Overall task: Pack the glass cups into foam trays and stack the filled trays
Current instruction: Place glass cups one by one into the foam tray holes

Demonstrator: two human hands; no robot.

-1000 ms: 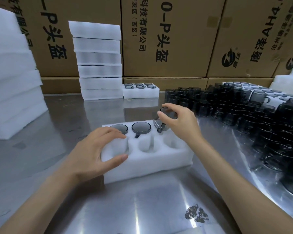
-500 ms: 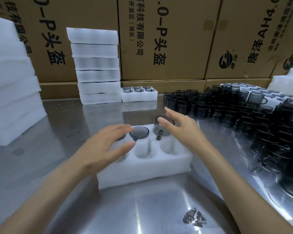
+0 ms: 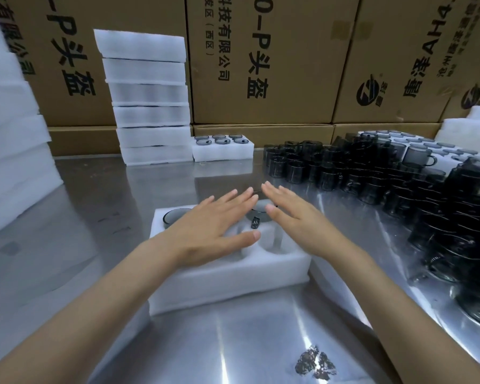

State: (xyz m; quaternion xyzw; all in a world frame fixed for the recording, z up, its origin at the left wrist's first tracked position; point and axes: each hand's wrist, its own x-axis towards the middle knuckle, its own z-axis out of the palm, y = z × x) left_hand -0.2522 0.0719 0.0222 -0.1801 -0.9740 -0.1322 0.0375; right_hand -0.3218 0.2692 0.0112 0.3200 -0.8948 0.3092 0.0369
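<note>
Both your hands, left (image 3: 205, 231) and right (image 3: 297, 217), are flat over the foam tray (image 3: 233, 275) mid-worktop (image 3: 233, 342), grip loose on nothing; dark glass cups (image 3: 175, 216) sit in its back row.

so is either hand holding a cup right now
No, both the left hand and right hand lie flat with straight fingers over the foam tray.

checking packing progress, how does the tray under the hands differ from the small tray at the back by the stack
The tray under the hands shows empty pockets along its near row; the small back tray shows a cup in all six visible pockets. The near tray lies alone mid-table under both hands; the back one sits untouched against the foam stack. Both are white foam.
</note>
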